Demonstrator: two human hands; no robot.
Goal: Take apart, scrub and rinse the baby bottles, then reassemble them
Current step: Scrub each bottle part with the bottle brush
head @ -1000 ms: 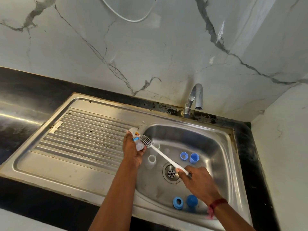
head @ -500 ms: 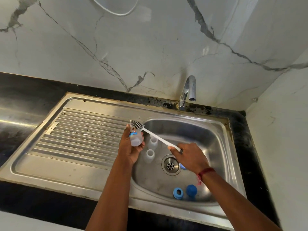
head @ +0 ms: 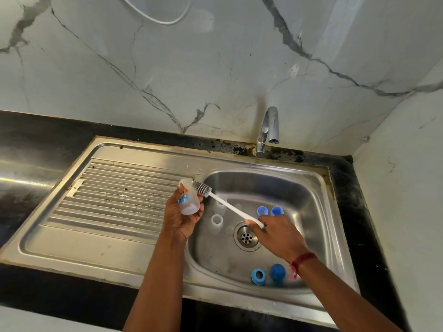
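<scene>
My left hand [head: 178,218] grips a small clear baby bottle [head: 189,198] with a coloured print, held over the left edge of the sink basin [head: 309,188]. My right hand [head: 278,233] holds the white handle of a bottle brush [head: 203,188]; its bristled head lies against the outside of the bottle near its upper end. Two more clear bottles [head: 217,222] stand in the basin just right of my left hand. Blue parts lie in the basin: two caps [head: 262,210] at the back and a ring [head: 258,276] with a round cap [head: 277,271] at the front.
The steel drainboard [head: 115,202] stretches to the left of the basin. A chrome tap [head: 268,130] stands at the back, off, above the drain [head: 246,237]. Black countertop [head: 36,144] surrounds the sink; marble walls close in behind and on the right.
The brush head has slid along the outside of the bottle from its top toward its right side. My right hand shifted slightly, uncovering the two blue caps at the back.
</scene>
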